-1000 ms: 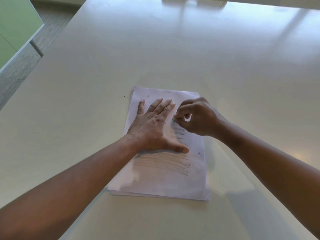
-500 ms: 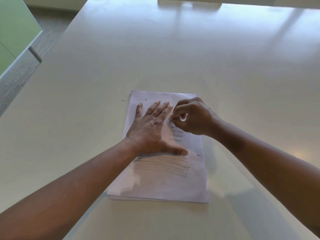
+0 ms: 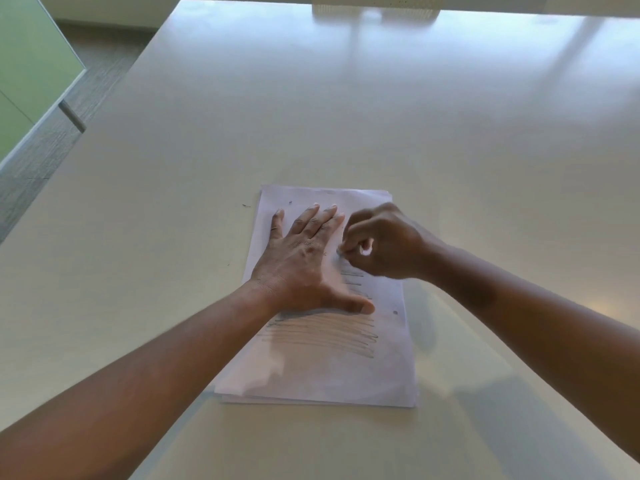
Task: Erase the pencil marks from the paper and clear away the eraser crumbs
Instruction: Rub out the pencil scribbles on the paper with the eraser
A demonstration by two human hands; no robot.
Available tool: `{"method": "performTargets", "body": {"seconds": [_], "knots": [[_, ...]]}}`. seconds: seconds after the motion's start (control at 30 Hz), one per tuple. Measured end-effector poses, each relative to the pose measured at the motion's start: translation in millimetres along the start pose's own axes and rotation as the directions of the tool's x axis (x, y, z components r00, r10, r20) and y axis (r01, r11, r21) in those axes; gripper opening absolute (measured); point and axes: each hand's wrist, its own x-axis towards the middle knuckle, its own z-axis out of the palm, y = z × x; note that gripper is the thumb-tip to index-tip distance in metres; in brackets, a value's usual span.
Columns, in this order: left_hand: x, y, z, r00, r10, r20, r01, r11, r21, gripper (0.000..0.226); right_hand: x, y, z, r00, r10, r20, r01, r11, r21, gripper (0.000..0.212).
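paper (image 3: 332,375): small stack lying flat on the tabletop (image 3: 346,116); pencil marks (image 3: 322,336) across its middle
left hand (image 3: 304,265): spread flat, pressing the paper
right hand (image 3: 381,242): fingers curled, pinching a white eraser (image 3: 365,250) against the sheet

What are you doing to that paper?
Rubbing out pencil lines. The left hand lies flat on the paper to hold it on the table. The right hand pinches a small white eraser and works at the upper lines. The pencil marks lower down are not yet erased.
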Motion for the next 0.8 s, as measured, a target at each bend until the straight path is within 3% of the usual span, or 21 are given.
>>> {"method": "performTargets", "body": {"seconds": [0.13,0.33,0.4,0.53,0.6,0.7,0.8], "knots": [[0,-1,0,1.000,0.004,0.013,-0.004,1.000,-0.003,0.156,-22,-18,3,0.983,-0.050,0.175,0.035,0.996,0.085,0.007],[-1,2,-1,1.000,0.000,0.005,0.000,1.000,0.002,0.154,3,5,3,0.997,0.040,-0.072,-0.041,0.999,-0.017,0.011],[-1,2,-1,1.000,0.000,0.002,0.000,1.000,0.007,0.153,2,5,3,0.996,0.049,-0.080,-0.050,0.999,-0.006,0.010],[1,0,0,1.000,0.003,0.008,-0.003,1.000,-0.001,0.155,-17,-17,5,0.990,-0.014,0.142,-0.002,0.994,0.113,0.004],[1,1,0,1.000,0.006,0.016,-0.006,1.000,0.004,0.157,-16,-19,4,0.984,-0.028,0.178,0.007,0.993,0.118,0.003],[1,1,-1,1.000,0.004,0.015,-0.005,1.000,0.016,0.155,-3,-7,5,0.999,-0.010,0.039,0.008,0.998,0.056,0.008],[0,2,-1,1.000,0.000,0.010,0.000,1.000,0.015,0.153,5,6,3,0.990,0.088,-0.109,-0.091,0.996,-0.023,0.009]]}}
